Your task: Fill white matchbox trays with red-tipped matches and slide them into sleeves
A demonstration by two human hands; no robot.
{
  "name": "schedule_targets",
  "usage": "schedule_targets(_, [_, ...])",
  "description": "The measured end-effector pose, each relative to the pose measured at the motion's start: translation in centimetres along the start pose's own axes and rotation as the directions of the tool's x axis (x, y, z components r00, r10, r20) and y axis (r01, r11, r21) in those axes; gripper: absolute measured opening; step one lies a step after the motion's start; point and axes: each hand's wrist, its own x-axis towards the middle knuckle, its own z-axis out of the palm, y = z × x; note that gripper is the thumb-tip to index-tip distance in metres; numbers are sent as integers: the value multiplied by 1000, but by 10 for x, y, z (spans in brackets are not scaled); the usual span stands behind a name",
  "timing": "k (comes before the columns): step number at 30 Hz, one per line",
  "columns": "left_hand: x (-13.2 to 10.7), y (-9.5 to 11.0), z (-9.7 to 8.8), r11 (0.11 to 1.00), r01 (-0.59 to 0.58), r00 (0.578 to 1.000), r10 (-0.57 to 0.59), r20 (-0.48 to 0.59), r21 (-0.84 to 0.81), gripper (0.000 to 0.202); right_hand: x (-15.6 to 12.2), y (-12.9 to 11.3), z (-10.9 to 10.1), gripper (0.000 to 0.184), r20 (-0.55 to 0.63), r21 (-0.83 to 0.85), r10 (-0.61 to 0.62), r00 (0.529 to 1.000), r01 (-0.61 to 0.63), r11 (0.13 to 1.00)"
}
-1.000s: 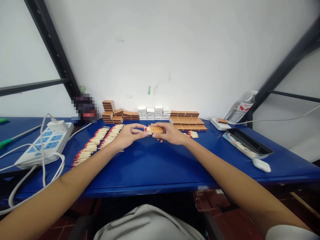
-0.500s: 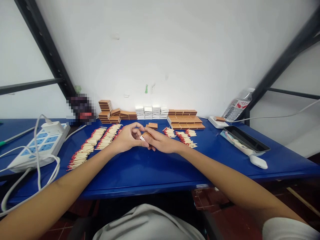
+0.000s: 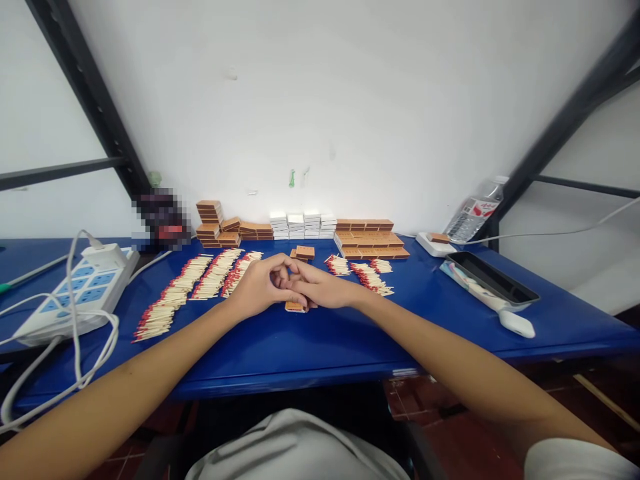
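Over the blue table (image 3: 240,360), my left hand (image 3: 257,287) and my right hand (image 3: 325,287) meet with bent fingers around a matchbox (image 3: 294,307). Only its orange lower end shows below the fingers; the rest is hidden. My left thumb reaches across toward the right fingers. Just behind the hands lie a few orange matchboxes (image 3: 305,252). Rows of red-tipped matches (image 3: 215,273) spread to the left of my left hand. Smaller piles of matches (image 3: 373,278) lie to the right of my right hand.
Along the wall stand orange matchbox stacks (image 3: 209,217), white box stacks (image 3: 304,227) and more orange matchboxes (image 3: 370,240). A power strip (image 3: 90,293) with loose cables is at left. On the right are a plastic bottle (image 3: 477,210), a black tray (image 3: 495,280) and a white case (image 3: 517,325).
The matchbox has turned and moved lower, from between the fingers to below them; its white end is out of sight. My hands have drawn closer together.
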Motion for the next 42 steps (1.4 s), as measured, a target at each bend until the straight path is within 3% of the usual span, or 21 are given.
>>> schedule_targets(4, [2,2,-4,998,-19,999,17,37,63,55,1,3,-4,30,-13,80,6,1000,-5,997])
schedule_targets(7, [4,0,-7,981,-121,990,107,97,149,66,1,3,-15,32,-58,57,67,996,-64,996])
schedule_targets(9, [4,-3,-8,960,-195,977,173,121,199,70,-1,4,-23,43,-61,43,114,992,-112,993])
schedule_targets(12, [3,-6,-9,944,-216,973,187,134,249,50,-2,7,-28,62,-43,65,128,991,-125,990])
schedule_targets(15, [2,-5,-9,944,-178,980,143,141,278,42,-2,7,-27,68,-40,80,132,991,-128,989])
schedule_targets(22, [0,0,-9,947,-161,986,142,88,277,42,-3,0,-21,55,-33,-57,41,999,-43,997])
schedule_targets(30, [3,-10,-11,942,-69,997,72,2,330,46,-3,7,-35,62,-72,-222,52,996,-66,973])
schedule_targets(33, [4,-13,-11,935,-75,996,84,-10,348,47,-3,6,-40,54,-116,-200,40,992,-62,978])
schedule_targets(36, [4,-15,-11,930,-94,993,112,-29,354,48,-2,4,-38,38,-172,-69,54,984,-66,995])
schedule_targets(40, [3,-14,-9,910,-106,985,150,-80,401,50,3,4,-43,28,-294,63,167,941,-155,986])
schedule_targets(42, [3,-13,-8,895,-103,979,167,-112,434,50,5,6,-58,30,-436,67,221,872,-213,975])
